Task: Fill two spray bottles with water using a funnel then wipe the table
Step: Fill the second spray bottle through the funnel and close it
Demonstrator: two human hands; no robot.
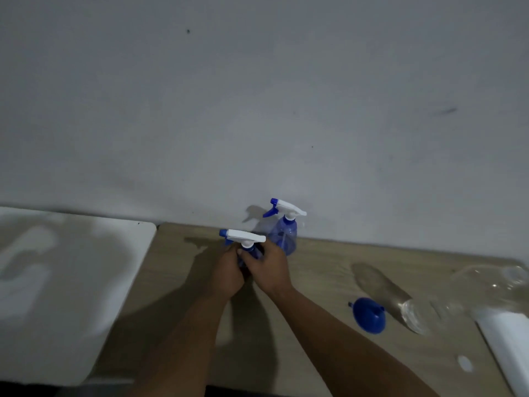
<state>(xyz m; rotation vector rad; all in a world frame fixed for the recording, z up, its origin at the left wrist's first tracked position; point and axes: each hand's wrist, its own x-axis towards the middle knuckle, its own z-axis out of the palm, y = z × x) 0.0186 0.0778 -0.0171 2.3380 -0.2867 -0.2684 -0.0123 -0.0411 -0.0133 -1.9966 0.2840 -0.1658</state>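
Two blue spray bottles with white trigger heads stand on the wooden table (329,276). The near spray bottle (245,239) sits between both hands, its body mostly hidden. My left hand (227,270) wraps its body from the left. My right hand (267,267) grips it at the neck, just under the white head. The far spray bottle (283,233) stands upright by the wall, just behind my right hand. A blue funnel (368,315) lies on its side to the right.
A clear plastic bottle (463,296) lies on its side at the right, past the funnel. A white object (506,339) sits at the right edge and a small white cap (464,363) near it. A white table (57,282) adjoins on the left. The wall is close behind.
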